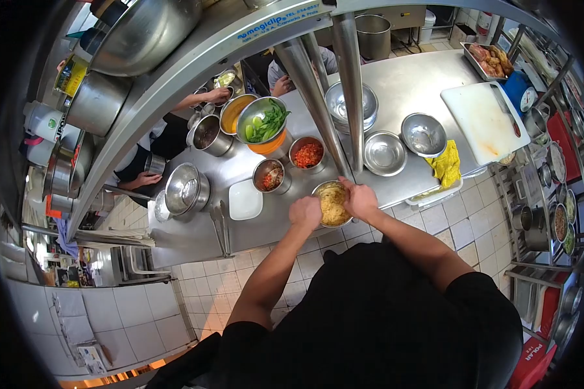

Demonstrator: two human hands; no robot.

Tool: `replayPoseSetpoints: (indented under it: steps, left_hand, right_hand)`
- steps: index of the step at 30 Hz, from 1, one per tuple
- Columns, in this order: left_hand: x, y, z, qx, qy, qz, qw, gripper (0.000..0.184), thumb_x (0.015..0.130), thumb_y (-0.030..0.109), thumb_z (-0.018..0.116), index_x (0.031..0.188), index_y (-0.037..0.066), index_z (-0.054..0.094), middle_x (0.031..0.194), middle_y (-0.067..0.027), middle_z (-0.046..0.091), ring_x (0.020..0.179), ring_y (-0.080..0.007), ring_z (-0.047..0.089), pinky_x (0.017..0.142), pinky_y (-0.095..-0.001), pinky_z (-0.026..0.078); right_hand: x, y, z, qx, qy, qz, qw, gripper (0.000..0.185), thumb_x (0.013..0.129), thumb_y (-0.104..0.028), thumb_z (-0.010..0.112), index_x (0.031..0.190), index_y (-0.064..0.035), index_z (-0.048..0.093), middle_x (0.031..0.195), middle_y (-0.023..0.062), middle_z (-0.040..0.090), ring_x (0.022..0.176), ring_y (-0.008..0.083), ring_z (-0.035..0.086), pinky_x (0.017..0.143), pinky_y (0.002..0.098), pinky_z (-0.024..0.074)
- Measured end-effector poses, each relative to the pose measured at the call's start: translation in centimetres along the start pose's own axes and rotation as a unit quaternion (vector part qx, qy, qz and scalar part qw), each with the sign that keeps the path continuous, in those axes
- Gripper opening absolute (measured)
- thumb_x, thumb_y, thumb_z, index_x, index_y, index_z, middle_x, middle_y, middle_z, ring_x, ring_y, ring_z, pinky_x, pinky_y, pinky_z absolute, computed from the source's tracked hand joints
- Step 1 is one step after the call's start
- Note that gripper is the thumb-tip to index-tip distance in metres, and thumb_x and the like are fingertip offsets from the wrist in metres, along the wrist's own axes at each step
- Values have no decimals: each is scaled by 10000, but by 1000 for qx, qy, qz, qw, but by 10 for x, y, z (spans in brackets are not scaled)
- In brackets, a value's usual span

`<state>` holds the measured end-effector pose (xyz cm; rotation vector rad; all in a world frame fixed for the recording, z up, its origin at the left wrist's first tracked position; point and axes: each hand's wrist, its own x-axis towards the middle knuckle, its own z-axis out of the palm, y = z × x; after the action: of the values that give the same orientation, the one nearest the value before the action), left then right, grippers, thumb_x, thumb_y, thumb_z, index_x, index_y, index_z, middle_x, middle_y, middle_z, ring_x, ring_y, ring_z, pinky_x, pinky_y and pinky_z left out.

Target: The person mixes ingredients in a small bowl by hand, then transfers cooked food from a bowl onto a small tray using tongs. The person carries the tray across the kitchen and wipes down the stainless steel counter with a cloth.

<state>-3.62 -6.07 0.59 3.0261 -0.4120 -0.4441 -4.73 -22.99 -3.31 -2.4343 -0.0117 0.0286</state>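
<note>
My left hand (304, 212) is closed at the left rim of a round metal bowl (336, 225). On the opposite rim, my right hand (361, 200) is closed too, its fingers partly hidden. Yellowish, crumbly or minced food (333, 202) fills the bowl, which is at the near edge of the steel table. Just beyond stand a metal container of chopped red vegetables (307, 154) and another with a red and brown mix (268, 176). A white square dish (246, 200) lies left of my left hand, with metal tongs (220, 228) beside it.
Steel posts (349, 91) rise from the table just past the bowl. Right of them are metal bowls (385, 153), a yellow cloth (446, 164) and a white cutting board (483, 123) with a knife. Green vegetables (266, 123) stand farther back. Co-workers' hands (217, 95) show across the table.
</note>
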Motion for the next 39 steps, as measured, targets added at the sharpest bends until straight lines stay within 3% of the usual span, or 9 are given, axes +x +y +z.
replayPoseSetpoints:
  steps: [11, 14, 20, 23, 28, 29, 31, 34, 39]
  left_hand:
    - [-3, 7, -41, -30, -11, 71, 997, 168, 693, 123, 534, 807, 70, 645, 804, -161, 631, 801, -335, 616, 692, -425, 495]
    - [-15, 9, -35, 16, -106, 149, 983, 152, 693, 116, 533, 789, 68, 641, 812, -158, 634, 789, -329, 620, 682, -424, 497]
    - [-2, 14, -11, 16, -39, 113, 993, 159, 689, 112, 536, 824, 98, 618, 810, -140, 622, 803, -316, 607, 657, -433, 483]
    - [-3, 13, -32, 44, -39, 153, 986, 183, 756, 126, 482, 846, 54, 624, 824, -155, 637, 766, -335, 622, 656, -422, 500]
    - [6, 15, 14, 43, 131, 221, 965, 175, 747, 104, 484, 871, 76, 604, 799, -145, 625, 710, -321, 619, 623, -417, 499]
    - [5, 14, 17, 42, 131, 222, 965, 175, 747, 104, 484, 871, 76, 604, 799, -145, 625, 710, -321, 619, 623, -417, 499]
    - [2, 15, 15, 46, 72, 97, 992, 194, 791, 116, 452, 846, 7, 602, 799, -158, 634, 721, -312, 633, 605, -406, 510]
    - [-11, 20, -10, 42, -43, 124, 991, 190, 784, 117, 451, 853, 12, 593, 803, -151, 632, 706, -319, 630, 614, -415, 505]
    - [2, 22, 5, 24, 15, 68, 997, 167, 766, 117, 469, 847, 49, 597, 807, -168, 629, 736, -345, 624, 644, -441, 499]
  right_hand:
    - [-1, 2, -4, 9, 9, -14, 1000, 407, 784, -113, 462, 1181, -168, 534, 727, 224, 600, 663, 388, 586, 653, 478, 480]
    - [0, 1, -2, 0, -4, -12, 1000, 413, 789, -114, 459, 1193, -170, 524, 741, 227, 602, 680, 388, 587, 661, 478, 481]
    - [-2, -2, -9, -15, -23, -13, 1000, 433, 780, -111, 458, 1204, -176, 515, 755, 226, 604, 687, 381, 592, 670, 472, 484]
    - [1, -3, -9, -2, -16, -18, 1000, 452, 761, -108, 465, 1205, -178, 516, 750, 227, 604, 686, 381, 593, 669, 471, 484]
    - [2, 0, -5, -3, -40, 6, 999, 473, 744, -133, 481, 1214, -183, 500, 806, 216, 614, 743, 378, 599, 719, 458, 487]
    - [1, 0, -5, -3, -40, 8, 999, 473, 744, -133, 481, 1214, -183, 500, 806, 216, 614, 743, 378, 599, 719, 458, 487]
    - [-1, -1, -7, 5, -9, -13, 1000, 470, 741, -98, 475, 1203, -176, 517, 739, 229, 600, 679, 382, 592, 672, 468, 486]
    - [-1, 0, -5, 9, -4, -16, 1000, 459, 749, -110, 478, 1201, -178, 520, 737, 234, 598, 678, 384, 591, 672, 472, 485]
    - [1, -1, -3, 3, -14, 1, 1000, 456, 757, -123, 481, 1208, -186, 514, 734, 231, 600, 673, 385, 591, 671, 477, 484]
